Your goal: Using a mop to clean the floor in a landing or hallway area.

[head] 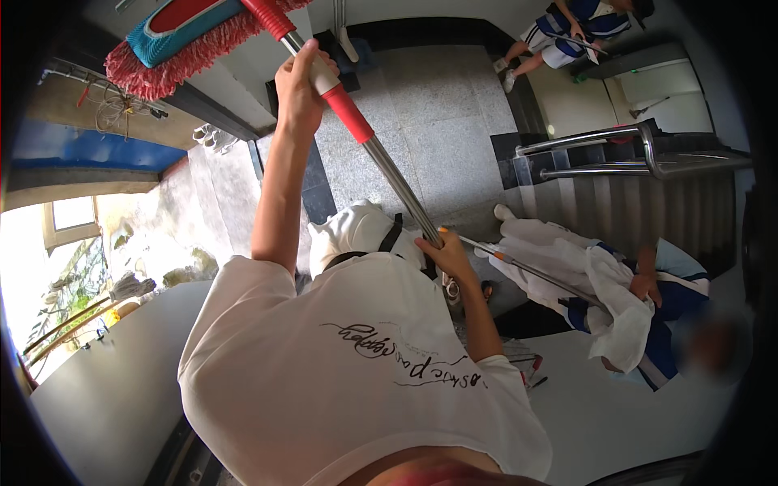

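A long-handled mop slants across the view, its steel pole (pixel 401 182) fitted with red and beige grip sleeves. Its mop head (pixel 188 51) of red and white strands, with a teal frame, is raised at the upper left. My left hand (pixel 306 85) is closed around the beige collar below the head. Lower on the pole, my right hand (pixel 448 252) grips the steel near my waist. The mop's far end is hidden behind my right hand and arm.
Beside me on the right, a person in white trousers (pixel 541 243) holds a second pole (pixel 550 279) and white cloth. Another person (pixel 565 36) stands at the upper right with a pole. Stairs with a steel handrail (pixel 583 140) lie right; white shoes (pixel 213 136) and old mops (pixel 130 287) are left.
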Tool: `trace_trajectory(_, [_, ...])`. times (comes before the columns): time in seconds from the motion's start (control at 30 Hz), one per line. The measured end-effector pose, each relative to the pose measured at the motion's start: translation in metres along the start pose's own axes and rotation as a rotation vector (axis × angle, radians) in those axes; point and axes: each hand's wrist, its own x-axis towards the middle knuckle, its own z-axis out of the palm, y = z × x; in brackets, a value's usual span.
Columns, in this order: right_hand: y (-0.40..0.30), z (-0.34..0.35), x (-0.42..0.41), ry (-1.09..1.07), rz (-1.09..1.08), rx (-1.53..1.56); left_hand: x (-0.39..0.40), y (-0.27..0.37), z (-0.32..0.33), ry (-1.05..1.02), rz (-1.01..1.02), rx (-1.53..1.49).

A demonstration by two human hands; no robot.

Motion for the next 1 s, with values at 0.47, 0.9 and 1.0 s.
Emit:
trace_trajectory(0.47, [0.007, 0.012, 0.011, 0.299, -0.203, -0.144, -0.020, 0.020, 0.029, -0.111, -0.119, -0.278])
trace_trajectory(0.9, [0.002, -0.006, 0.001, 0.026, -0.101, -0.154, -0.016, 0.006, -0.005, -0.338, -0.171, -0.616])
trace_trajectory(1.0, [0.004, 0.008, 0.005, 0.210, -0.171, -0.214, -0.013, 0.007, 0.013, -0.008, -0.144, -0.364])
